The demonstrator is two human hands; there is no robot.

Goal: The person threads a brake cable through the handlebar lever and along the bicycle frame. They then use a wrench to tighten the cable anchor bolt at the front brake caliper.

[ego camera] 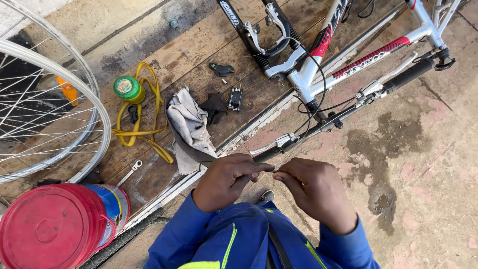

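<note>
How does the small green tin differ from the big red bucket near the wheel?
The green tin is small and rests beside a yellow strap; the red bucket is far bigger and sits by the wheel rim. The tin's top is green, the bucket's lid red. Both are round and lie on the wooden boards.

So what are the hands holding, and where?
Both hands, left hand and right hand, pinch a thin dark strip near its end, between fingertips.

Bare pavement (428, 199) open at right, handlebar (348, 107) blocking ahead
</note>
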